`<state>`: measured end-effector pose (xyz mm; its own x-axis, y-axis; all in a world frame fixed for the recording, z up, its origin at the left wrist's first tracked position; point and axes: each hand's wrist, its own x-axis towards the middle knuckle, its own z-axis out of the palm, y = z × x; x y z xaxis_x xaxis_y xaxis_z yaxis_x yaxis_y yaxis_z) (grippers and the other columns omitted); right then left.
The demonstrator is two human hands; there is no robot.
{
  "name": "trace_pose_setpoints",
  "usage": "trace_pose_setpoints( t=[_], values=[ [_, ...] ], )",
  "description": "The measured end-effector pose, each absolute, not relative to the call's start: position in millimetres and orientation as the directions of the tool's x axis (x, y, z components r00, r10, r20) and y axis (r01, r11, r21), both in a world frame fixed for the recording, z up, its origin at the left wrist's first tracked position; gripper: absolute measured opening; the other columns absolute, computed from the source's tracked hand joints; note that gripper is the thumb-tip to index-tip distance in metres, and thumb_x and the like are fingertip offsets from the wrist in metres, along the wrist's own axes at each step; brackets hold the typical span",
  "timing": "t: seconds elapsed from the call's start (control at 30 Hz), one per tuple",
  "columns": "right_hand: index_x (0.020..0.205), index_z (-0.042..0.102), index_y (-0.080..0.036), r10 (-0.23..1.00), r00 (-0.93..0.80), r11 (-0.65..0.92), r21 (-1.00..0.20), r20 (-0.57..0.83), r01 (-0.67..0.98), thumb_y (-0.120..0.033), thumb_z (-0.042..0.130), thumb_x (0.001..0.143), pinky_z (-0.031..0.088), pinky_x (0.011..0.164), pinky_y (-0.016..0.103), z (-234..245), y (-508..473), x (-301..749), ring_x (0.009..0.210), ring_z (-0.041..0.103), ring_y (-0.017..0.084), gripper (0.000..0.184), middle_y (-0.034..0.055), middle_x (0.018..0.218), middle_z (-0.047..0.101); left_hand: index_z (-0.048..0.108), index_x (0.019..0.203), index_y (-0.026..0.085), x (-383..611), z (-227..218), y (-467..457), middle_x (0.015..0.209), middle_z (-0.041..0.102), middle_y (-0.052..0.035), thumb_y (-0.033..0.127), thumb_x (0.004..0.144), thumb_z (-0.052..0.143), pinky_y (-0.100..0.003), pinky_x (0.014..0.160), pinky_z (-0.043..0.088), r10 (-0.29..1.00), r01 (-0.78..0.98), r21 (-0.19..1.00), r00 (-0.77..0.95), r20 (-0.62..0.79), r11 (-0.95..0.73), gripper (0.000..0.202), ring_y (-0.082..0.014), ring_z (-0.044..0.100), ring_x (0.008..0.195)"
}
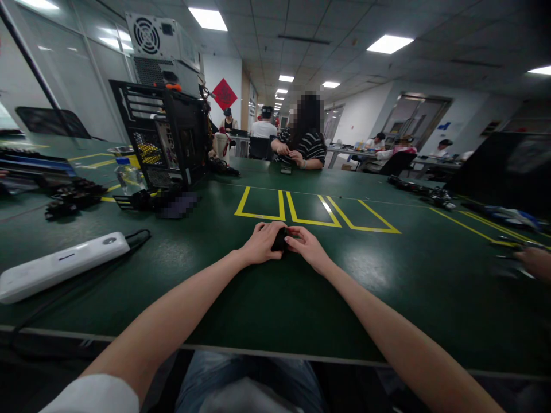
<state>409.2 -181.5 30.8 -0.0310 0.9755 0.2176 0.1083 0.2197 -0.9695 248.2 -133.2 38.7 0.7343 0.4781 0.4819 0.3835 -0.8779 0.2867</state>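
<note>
Over the green tabletop (pixel 267 310), my two hands meet around a small, dark, rounded object (pixel 279 240). My left hand (pixel 262 242) is closed on its left side, with the fingers over the top and the thumb low along the near side. From the right, my right hand (pixel 306 243) pinches the object's other edge between bent fingers and thumb. My fingers cover much of the object, so its exact kind does not show. Just beyond my hands, yellow tape outlines (pixel 310 221) mark the table.
A white power strip (pixel 69 265) with a black cable lies at left. Behind it stand a clear bottle (pixel 129 179) and a black computer case (pixel 172 135) topped by a power supply (pixel 166 40). A person (pixel 307 135) sits opposite. Another person's hand (pixel 534 261) is at far right.
</note>
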Motion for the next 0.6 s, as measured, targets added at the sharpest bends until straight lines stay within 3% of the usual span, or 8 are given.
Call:
trace_pose_setpoints(
  t=[0.3, 0.5, 0.6],
  values=[
    [0.088, 0.047, -0.021, 0.946, -0.111, 0.315, -0.945, 0.305, 0.088, -0.022, 0.064, 0.060, 0.041, 0.087, 0.033, 31.3, -184.5, 410.4, 0.093, 0.052, 0.014, 0.033, 0.0000, 0.096, 0.051, 0.028, 0.113, 0.022, 247.6, 38.6, -132.3, 0.111, 0.044, -0.0060, 0.027, 0.062, 0.057, -0.039, 0.091, 0.022, 0.462, 0.367, 0.281, 0.734, 0.498, -0.887, 0.059, -0.0223, 0.041, 0.104],
    [0.081, 0.047, -0.020, 0.961, -0.043, 0.275, -0.956, 0.272, 0.105, -0.031, 0.059, 0.065, 0.048, 0.071, 0.032, 28.0, -179.8, 408.2, 0.073, 0.055, 0.011, 0.023, 0.0000, 0.087, 0.052, 0.027, 0.113, 0.023, 248.4, 37.8, -132.5, 0.113, 0.043, -0.0063, 0.026, 0.061, 0.058, -0.040, 0.091, 0.022, 0.484, 0.388, 0.291, 0.724, 0.492, -0.875, 0.061, -0.0226, 0.040, 0.106],
    [0.085, 0.048, -0.021, 0.961, -0.017, 0.276, -0.954, 0.276, 0.119, -0.032, 0.060, 0.064, 0.048, 0.069, 0.030, 27.3, -178.4, 408.0, 0.073, 0.055, 0.012, 0.026, 0.0005, 0.090, 0.052, 0.027, 0.113, 0.023, 247.8, 38.7, -132.8, 0.113, 0.043, -0.0062, 0.027, 0.061, 0.058, -0.040, 0.091, 0.022, 0.475, 0.378, 0.289, 0.729, 0.493, -0.880, 0.060, -0.0224, 0.040, 0.106]
  ],
)
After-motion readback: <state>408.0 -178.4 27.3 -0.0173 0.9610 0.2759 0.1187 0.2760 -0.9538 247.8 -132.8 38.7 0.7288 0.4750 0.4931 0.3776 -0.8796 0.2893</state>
